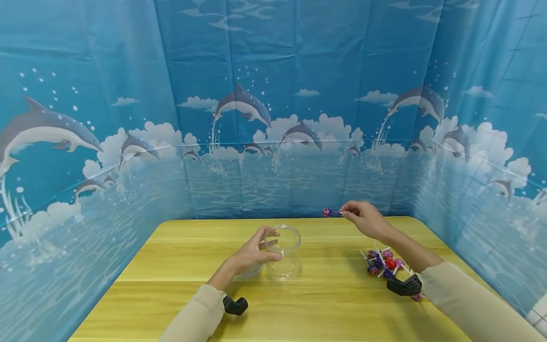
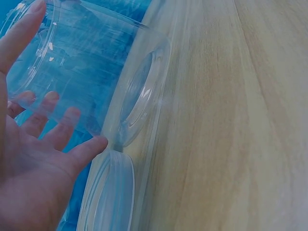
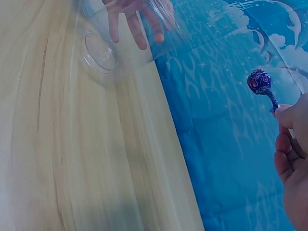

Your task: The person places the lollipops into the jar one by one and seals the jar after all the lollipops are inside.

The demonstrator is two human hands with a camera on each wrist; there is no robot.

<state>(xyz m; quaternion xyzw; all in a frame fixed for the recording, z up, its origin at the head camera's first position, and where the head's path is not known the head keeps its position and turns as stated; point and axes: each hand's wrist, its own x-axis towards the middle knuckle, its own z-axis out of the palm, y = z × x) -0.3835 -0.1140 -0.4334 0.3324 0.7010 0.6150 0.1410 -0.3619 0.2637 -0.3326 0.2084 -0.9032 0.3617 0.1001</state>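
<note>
A clear plastic jar point(image 1: 284, 266) stands upright and open-topped on the table. My left hand point(image 1: 249, 254) holds it from the left side, thumb in front and fingers behind. In the left wrist view the fingers of the left hand point(image 2: 43, 139) spread along the jar's clear wall point(image 2: 91, 62). A round clear lid point(image 2: 108, 197) lies just beside the jar, partly behind my hand in the head view. To the right, above the far table edge, my right hand point(image 1: 365, 219) pinches the stick of a purple-wrapped lollipop point(image 1: 327, 212). Its wrapped head point(image 3: 260, 82) points away from the fingers.
Several lollipops point(image 1: 386, 262) in purple, pink and red wrappers lie in a loose pile at the table's right, below my right forearm. The wooden table point(image 1: 325, 304) ends at the back against a blue dolphin-print curtain point(image 1: 273, 185), which also hangs along both sides.
</note>
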